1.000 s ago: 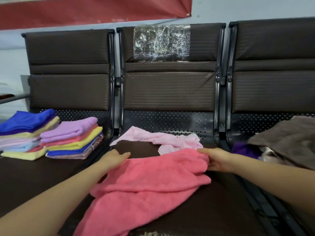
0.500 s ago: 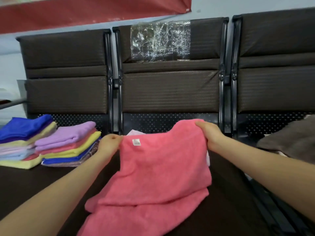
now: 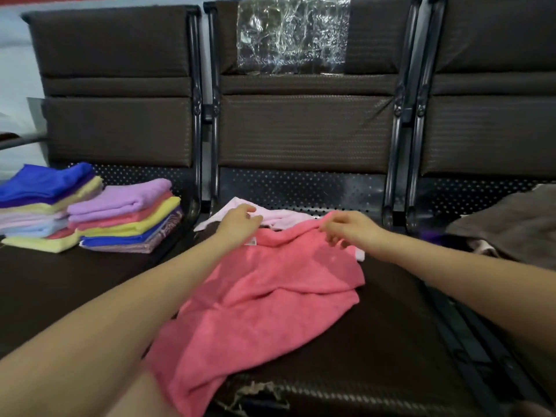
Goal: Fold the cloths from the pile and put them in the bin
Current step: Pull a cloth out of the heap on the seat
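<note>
1. Your coral towel [image 3: 264, 299] lies rumpled across the middle seat [image 3: 376, 341], its near end trailing toward you and its far edge bunched up by your hands.
2. Your left hand [image 3: 237, 222] rests on the far left corner, fingers loosely bent; whether it pinches the cloth, you cannot tell from here.
3. Your right hand [image 3: 346, 228] hovers at the far right corner, fingers spread and slack (no firm hold shows).
4. A pale pink cloth [image 3: 270, 216] sits just behind the towel.
5. Two folded stacks [image 3: 90, 212] stand on the left seat; a brown heap [image 3: 511, 224] lies on the right one.
</note>
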### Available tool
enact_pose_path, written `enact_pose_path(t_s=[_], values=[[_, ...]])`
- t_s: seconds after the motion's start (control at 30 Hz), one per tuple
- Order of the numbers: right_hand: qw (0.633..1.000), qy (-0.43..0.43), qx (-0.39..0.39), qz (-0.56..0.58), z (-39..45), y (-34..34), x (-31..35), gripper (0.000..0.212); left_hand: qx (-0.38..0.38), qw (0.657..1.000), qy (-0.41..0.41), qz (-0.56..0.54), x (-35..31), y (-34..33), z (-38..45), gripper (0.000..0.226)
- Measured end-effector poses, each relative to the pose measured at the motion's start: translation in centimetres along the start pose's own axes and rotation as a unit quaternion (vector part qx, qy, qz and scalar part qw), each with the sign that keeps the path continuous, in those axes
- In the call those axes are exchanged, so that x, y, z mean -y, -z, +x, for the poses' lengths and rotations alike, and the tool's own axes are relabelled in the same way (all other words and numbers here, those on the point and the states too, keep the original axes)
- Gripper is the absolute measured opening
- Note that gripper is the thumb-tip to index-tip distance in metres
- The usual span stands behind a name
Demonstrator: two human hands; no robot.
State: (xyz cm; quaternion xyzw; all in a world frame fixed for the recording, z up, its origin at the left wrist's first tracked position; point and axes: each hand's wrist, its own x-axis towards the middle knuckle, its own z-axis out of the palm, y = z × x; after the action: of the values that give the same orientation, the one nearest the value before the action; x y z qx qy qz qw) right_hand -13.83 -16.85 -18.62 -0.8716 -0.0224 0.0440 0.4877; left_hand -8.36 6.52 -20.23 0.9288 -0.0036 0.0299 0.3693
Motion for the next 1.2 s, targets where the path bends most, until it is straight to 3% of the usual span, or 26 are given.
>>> enact_pose_path(t_s=[0.07, 0.13, 0.2, 0.23, 0.33, 0.43, 0.53, 0.6, 0.67, 0.73, 0.77, 0.8, 0.87, 0.93, 0.97, 1.03, 1.1, 1.2], values=[[0.980, 0.065, 0.159, -0.101, -3.1, -1.3, 1.1, 0.012, 0.042, 0.997, -0.062, 0.025, 0.0, 0.2, -2.5, 0.031], [0.927, 0.087, 0.296, -0.213, -5.5, -2.6, 0.9, 0.029, 0.079, 0.987, -0.131, 0.056, -0.5, 1.1, -5.0, 0.020], [0.868, 0.171, 0.323, -0.336, -7.0, -3.9, -0.4, 0.047, 0.112, 0.980, -0.157, 0.050, -0.7, 2.1, -6.8, 0.015], [0.855, 0.224, 0.303, -0.356, -7.3, -4.2, -1.2, 0.043, 0.122, 0.979, -0.161, 0.036, -0.7, 2.5, -7.5, 0.019], [0.880, 0.269, 0.233, -0.316, -7.8, -4.3, -3.0, 0.018, 0.179, 0.969, -0.164, 0.056, 0.1, 3.4, -10.1, 0.030], [0.950, 0.161, 0.177, -0.203, -8.3, -3.7, -2.8, 0.012, 0.241, 0.938, -0.185, 0.167, 1.6, 4.0, -13.0, 0.039], [0.993, 0.036, 0.100, -0.045, -8.4, -2.8, -1.2, 0.018, 0.245, 0.895, -0.226, 0.298, 3.2, 4.6, -14.3, 0.060], [0.986, -0.037, 0.116, 0.117, -8.1, -2.0, -0.1, 0.017, 0.230, 0.921, -0.224, 0.220, 3.6, 4.8, -14.0, 0.043], [0.953, -0.097, 0.160, 0.238, -8.0, -0.9, 1.2, 0.014, 0.212, 0.967, -0.142, 0.029, 3.5, 5.2, -13.0, 0.032], [0.934, -0.138, 0.177, 0.277, -7.8, 0.4, 2.1, 0.008, 0.230, 0.953, -0.039, -0.193, 2.9, 5.3, -11.9, 0.022], [0.937, -0.149, 0.158, 0.273, -7.5, 0.8, 2.4, 0.013, 0.229, 0.943, -0.013, -0.240, 2.6, 5.3, -11.2, 0.022], [0.956, -0.147, 0.113, 0.228, -6.9, 1.1, 2.2, 0.016, 0.217, 0.946, -0.012, -0.240, 2.4, 5.0, -10.6, 0.017], [0.995, -0.099, -0.024, 0.003, -5.3, 1.2, 0.6, 0.012, 0.153, 0.979, -0.041, -0.130, 2.4, 4.1, -9.1, 0.008], [0.958, -0.018, -0.103, -0.265, -4.4, 1.2, -1.0, 0.018, 0.063, 0.990, -0.103, 0.067, 2.7, 3.4, -7.5, 0.007], [0.938, 0.037, -0.109, -0.326, -4.5, 1.1, -1.2, 0.021, 0.041, 0.982, -0.132, 0.125, 2.8, 3.2, -7.1, 0.009], [0.934, 0.143, -0.069, -0.321, -5.4, 0.4, -1.0, 0.014, 0.065, 0.977, -0.162, 0.122, 2.5, 3.1, -6.8, 0.006], [0.941, 0.176, 0.056, -0.283, -7.1, -1.1, -0.5, 0.012, 0.135, 0.967, -0.180, 0.117, 1.9, 3.0, -7.5, 0.011], [0.917, 0.189, 0.194, -0.291, -9.3, -4.3, -1.3, 0.038, 0.244, 0.945, -0.194, 0.102, 1.9, 2.9, -8.5, 0.015]])
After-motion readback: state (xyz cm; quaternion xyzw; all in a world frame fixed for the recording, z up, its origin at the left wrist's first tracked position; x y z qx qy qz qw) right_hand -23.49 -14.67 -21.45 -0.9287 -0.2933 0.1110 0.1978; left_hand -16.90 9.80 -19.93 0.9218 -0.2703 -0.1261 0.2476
